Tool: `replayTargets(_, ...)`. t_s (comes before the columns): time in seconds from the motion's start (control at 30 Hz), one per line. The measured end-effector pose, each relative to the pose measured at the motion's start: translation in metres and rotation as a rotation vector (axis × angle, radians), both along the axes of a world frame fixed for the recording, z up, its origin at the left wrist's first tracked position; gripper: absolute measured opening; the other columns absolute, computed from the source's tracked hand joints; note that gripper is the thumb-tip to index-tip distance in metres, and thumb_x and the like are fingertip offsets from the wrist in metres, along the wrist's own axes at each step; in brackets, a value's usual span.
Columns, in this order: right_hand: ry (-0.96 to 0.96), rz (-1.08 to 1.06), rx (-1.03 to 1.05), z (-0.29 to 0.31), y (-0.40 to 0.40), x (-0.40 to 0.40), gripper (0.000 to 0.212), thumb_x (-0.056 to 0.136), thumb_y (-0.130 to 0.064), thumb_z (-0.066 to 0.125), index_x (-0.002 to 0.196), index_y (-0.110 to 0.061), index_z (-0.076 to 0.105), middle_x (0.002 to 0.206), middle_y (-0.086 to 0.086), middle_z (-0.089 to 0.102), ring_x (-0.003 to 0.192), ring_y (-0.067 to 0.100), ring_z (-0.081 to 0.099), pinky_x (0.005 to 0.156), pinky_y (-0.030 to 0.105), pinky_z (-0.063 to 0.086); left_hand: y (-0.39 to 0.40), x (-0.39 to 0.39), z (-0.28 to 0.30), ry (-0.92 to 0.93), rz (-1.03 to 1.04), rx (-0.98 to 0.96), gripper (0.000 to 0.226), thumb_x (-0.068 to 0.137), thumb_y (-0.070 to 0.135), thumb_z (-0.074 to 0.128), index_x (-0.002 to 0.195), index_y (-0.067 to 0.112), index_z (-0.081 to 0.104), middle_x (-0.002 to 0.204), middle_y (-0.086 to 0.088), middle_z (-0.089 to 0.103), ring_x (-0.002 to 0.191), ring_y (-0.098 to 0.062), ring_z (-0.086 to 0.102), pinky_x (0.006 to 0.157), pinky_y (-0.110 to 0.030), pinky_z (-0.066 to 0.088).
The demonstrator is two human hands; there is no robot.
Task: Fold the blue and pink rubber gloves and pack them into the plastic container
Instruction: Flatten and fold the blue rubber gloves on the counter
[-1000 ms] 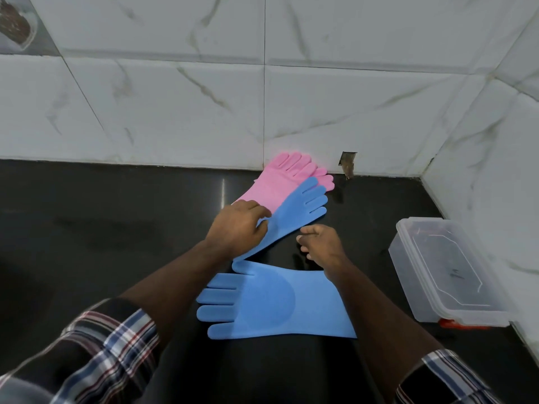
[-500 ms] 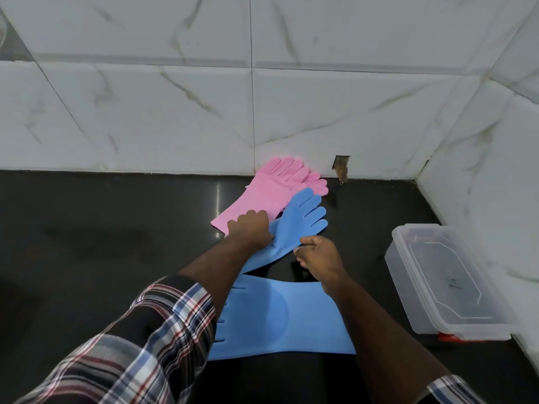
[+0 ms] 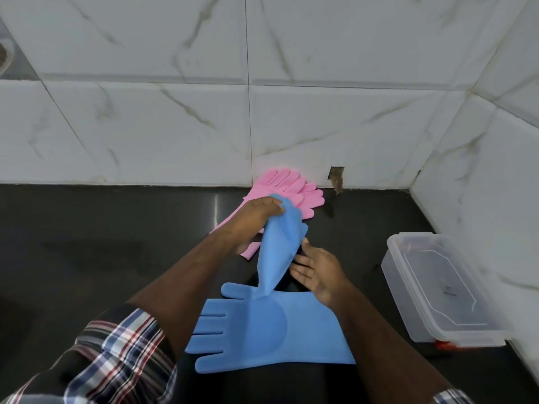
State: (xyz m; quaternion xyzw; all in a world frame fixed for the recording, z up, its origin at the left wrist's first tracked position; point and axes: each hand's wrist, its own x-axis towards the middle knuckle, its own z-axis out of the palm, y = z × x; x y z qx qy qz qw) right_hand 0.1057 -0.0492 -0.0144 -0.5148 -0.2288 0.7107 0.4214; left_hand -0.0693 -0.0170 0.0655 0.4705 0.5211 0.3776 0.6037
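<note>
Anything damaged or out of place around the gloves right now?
Yes: the wall tile has a broken notch at its bottom edge, just right of the pink gloves, showing brown material behind. The plastic container has its lid on, so it must be opened before packing.

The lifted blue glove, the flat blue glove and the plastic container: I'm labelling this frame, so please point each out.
lifted blue glove (image 3: 278, 249), head view, on its ribbed palm.
flat blue glove (image 3: 297, 330), head view, on its palm.
plastic container (image 3: 399, 290), head view, on its clear side wall.
</note>
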Motion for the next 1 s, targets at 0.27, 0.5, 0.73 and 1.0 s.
replayTargets(0.27,0.447,-0.022,0.088,0.032,-0.005,-0.007,0.040,0.096,-0.018,0.058,0.133,-0.002,0.058,0.130,0.018,0.064,0.119,0.031,0.061,0.106,0.046,0.044,-0.034,-0.027,0.005,-0.404,-0.047,-0.094,0.011,0.086,0.013,0.053,0.084,0.014,0.064,0.091,-0.005,0.064,0.072,-0.018,0.066,0.061,-0.027,0.052)
replayTargets(0.5,0.298,0.059,0.479,0.094,-0.005,0.015,0.038,0.089,0.003,0.057,0.127,-0.001,0.056,0.128,0.019,0.063,0.115,0.034,0.062,0.101,0.048,0.049,-0.046,-0.045,0.021,-0.200,0.151,0.024,0.046,0.079,0.037,0.065,0.120,0.016,0.067,0.108,0.000,0.070,0.093,-0.019,0.066,0.078,-0.034,0.054)
replayTargets(0.73,-0.132,0.030,0.808,0.131,-0.023,0.007,0.031,0.086,0.009,0.061,0.110,-0.011,0.065,0.108,0.006,0.072,0.099,0.022,0.068,0.088,0.039,0.053,-0.062,-0.029,0.074,0.070,0.173,0.030,0.055,0.089,0.064,0.057,0.107,0.014,0.070,0.090,-0.005,0.073,0.076,-0.022,0.070,0.069,-0.035,0.055)
replayTargets(1.0,-0.661,0.416,1.109,0.130,-0.063,-0.019,0.033,0.084,-0.002,0.070,0.108,-0.025,0.073,0.120,-0.011,0.068,0.116,0.000,0.059,0.101,0.019,0.044,-0.090,-0.009,0.086,-0.623,0.208,-0.096,0.035,0.097,0.049,0.055,0.077,0.022,0.066,0.071,0.004,0.064,0.070,-0.017,0.073,0.070,-0.039,0.059)
